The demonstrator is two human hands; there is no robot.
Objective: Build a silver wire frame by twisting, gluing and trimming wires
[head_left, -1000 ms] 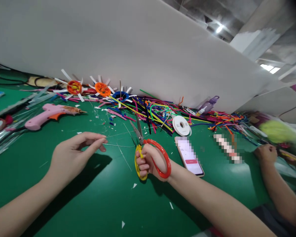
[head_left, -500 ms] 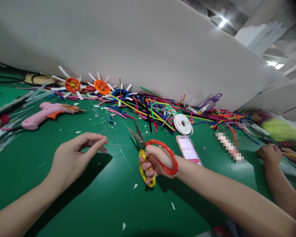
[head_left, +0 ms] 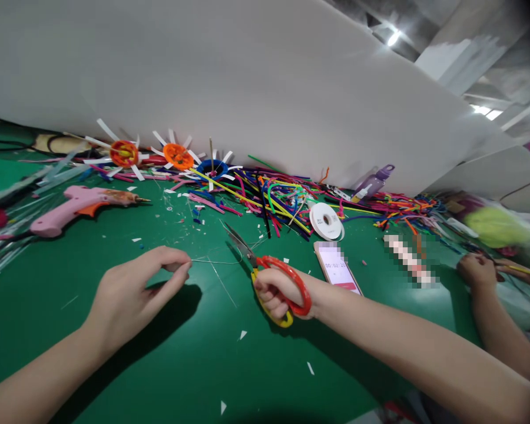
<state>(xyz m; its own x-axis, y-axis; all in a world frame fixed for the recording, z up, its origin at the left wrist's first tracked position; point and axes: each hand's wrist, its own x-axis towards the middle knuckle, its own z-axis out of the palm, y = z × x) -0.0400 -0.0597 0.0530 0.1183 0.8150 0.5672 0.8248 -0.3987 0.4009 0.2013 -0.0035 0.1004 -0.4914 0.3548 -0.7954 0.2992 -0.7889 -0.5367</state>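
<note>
My left hand (head_left: 143, 282) pinches one end of a thin, pale wire-like strand (head_left: 216, 261) between thumb and fingertips. From there the strand runs right and curls up near the blades of the scissors (head_left: 249, 253). Those have one red and one yellow handle, and my right hand (head_left: 276, 291) is wrapped round them. The blades lie together, pointing up and left; whether the strand sits between them I cannot tell. A second fine thread lies on the green table (head_left: 159, 377) below the strand.
A pink glue gun (head_left: 77, 206) lies at left. Behind are paper-stripped orange discs (head_left: 176, 156) and heaped coloured pipe cleaners (head_left: 269, 194). A white ribbon spool (head_left: 324, 221) and a phone (head_left: 338, 268) lie beyond my right arm. A co-worker's hand (head_left: 477, 271) is at far right.
The scissors' blades have closed, and my right hand's fingers have drawn the handles together. My left hand keeps its pinch on the strand. The view has shifted slightly.
</note>
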